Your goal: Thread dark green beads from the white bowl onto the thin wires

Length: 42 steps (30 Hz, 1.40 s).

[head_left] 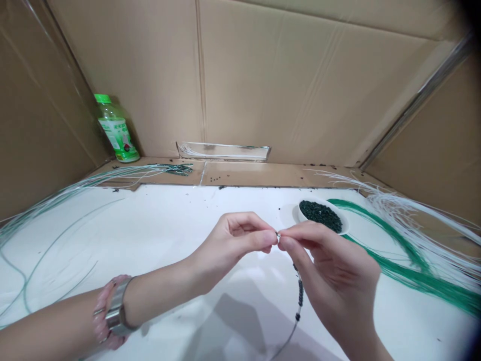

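My left hand point(244, 235) and my right hand point(330, 271) meet fingertip to fingertip, thumb and forefinger pinched on each. Between them shows a tiny dark bead point(277, 234), mostly covered by the fingers. A string of black beads point(300, 293) hangs below my right hand, its upper part hidden behind the fingers. The string's thin lower end trails toward the bottom of the view. Just behind my right hand stands a white bowl point(344, 224) heaped with dark green beads point(321, 214).
Green strands point(406, 271) and white strands point(421, 205) spread at the right. At the left lies another bundle of strands point(112, 174) with dark beaded ends. A green bottle point(118, 131) stands in the back left corner. Cardboard walls point(263, 75) enclose the white tabletop point(169, 215).
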Tool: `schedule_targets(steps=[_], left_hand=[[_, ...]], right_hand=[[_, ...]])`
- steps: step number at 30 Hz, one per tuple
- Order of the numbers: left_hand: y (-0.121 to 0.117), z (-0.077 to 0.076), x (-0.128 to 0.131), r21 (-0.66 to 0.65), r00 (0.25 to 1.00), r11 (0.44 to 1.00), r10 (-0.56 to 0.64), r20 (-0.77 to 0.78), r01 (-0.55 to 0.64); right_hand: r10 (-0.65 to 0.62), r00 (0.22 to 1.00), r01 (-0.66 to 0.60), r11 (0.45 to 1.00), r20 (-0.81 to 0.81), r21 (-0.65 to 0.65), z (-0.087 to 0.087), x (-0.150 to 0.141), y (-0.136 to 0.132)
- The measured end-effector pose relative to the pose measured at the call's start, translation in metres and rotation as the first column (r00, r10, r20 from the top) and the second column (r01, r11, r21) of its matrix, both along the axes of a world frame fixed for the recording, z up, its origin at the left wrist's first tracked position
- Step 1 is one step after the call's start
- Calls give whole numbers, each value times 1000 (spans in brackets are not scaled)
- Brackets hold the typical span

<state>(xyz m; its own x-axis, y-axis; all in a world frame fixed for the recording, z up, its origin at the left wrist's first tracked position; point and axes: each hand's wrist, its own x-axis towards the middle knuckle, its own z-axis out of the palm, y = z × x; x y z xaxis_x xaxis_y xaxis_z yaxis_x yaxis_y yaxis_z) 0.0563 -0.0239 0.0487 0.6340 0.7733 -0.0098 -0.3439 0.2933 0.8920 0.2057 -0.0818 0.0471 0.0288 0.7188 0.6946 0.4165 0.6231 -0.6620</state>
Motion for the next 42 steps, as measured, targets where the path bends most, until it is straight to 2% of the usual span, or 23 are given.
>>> schedule_targets(steps=[5, 17, 20, 23, 26, 28, 30, 33, 37, 39, 42], left_hand=[[-1, 0, 1, 18, 1000, 1000, 3, 13, -3], [0, -5, 0, 70, 999, 997, 39, -7, -38], [0, -2, 0, 134, 999, 990, 36, -14, -34], [2, 2, -2, 274, 998, 960, 63, -6, -59], [4, 5, -6, 474, 991, 876, 126, -47, -89], [6, 6, -8, 626, 980, 775, 176, -90, -82], [8, 7, -10, 756, 967, 652, 226, -116, -62], [10, 7, -12, 860, 955, 509, 272, -119, -38], [10, 7, -13, 917, 954, 399, 282, -102, -20], [10, 6, -13, 932, 951, 363, 291, -104, -9], [12, 4, -13, 927, 947, 374, 298, -118, -2]], right_hand=[[-24, 999, 22, 998, -36, -64, 1, -1, 0], [-34, 997, 31, 999, -70, -40, 3, -3, 2], [-3, 994, -5, 997, -109, -77, 4, -2, 3], [37, 984, -61, 989, -177, -134, 5, -1, 3], [52, 966, -104, 975, -253, -199, 6, -1, 3], [55, 956, -130, 959, -287, -252, 5, -1, 4], [60, 948, -156, 943, -313, -295, 4, -1, 4], [72, 941, -180, 934, -330, -310, 3, 0, 5], [91, 952, -182, 936, -291, -302, 2, 0, 5], [99, 954, -187, 934, -281, -303, 1, 0, 5], [88, 948, -189, 928, -305, -321, 1, -1, 5]])
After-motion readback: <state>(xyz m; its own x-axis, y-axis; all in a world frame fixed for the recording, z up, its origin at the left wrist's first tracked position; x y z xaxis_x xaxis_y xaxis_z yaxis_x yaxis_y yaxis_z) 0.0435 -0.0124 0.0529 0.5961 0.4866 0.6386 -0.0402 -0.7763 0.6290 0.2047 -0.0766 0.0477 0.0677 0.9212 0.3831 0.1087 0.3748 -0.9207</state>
